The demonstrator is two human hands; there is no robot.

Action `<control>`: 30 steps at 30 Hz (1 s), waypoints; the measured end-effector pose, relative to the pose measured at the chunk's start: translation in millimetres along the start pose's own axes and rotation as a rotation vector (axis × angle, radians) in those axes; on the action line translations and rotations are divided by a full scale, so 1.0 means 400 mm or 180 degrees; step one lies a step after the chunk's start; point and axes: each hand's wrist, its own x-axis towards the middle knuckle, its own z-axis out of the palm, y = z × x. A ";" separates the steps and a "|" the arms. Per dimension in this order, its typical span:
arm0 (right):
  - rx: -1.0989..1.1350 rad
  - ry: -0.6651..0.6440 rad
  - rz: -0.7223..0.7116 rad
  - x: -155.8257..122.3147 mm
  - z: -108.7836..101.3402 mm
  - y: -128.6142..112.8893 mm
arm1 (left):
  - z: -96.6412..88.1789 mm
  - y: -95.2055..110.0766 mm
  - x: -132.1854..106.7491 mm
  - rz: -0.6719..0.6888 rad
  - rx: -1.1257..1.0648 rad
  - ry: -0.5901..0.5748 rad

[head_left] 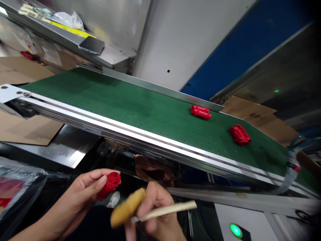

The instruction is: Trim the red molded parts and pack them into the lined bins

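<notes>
As the left hand [72, 197] grips a cylinder [109, 185], the conveyor rail [150, 143] stands apart.

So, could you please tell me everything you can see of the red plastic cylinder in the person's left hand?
The bright red cylinder looks like moulded plastic. Its upper end, facing up and right, shows dark round openings in a raised face. It lies tilted, its lower end pointing down-left, and is gripped by the left hand, with the thumb lying along its upper side. Just to its right, apparently not touching it, is a yellow-tan padded head on a pale stick.
</notes>
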 end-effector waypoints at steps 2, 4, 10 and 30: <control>0.0550 -0.0083 0.0201 -0.002 -0.009 0.000 | -0.003 -0.001 0.001 0.0025 -0.0017 0.0059; 0.0458 0.0198 0.0093 0.008 -0.018 0.007 | -0.003 -0.003 0.004 0.0038 -0.0107 -0.0013; -0.0964 0.0563 -0.0489 0.036 0.004 0.031 | 0.010 -0.012 0.002 -0.0102 -0.0225 -0.0442; -0.1208 0.0678 -0.0641 0.011 0.065 0.032 | 0.010 -0.025 -0.029 -0.0229 -0.0204 -0.0185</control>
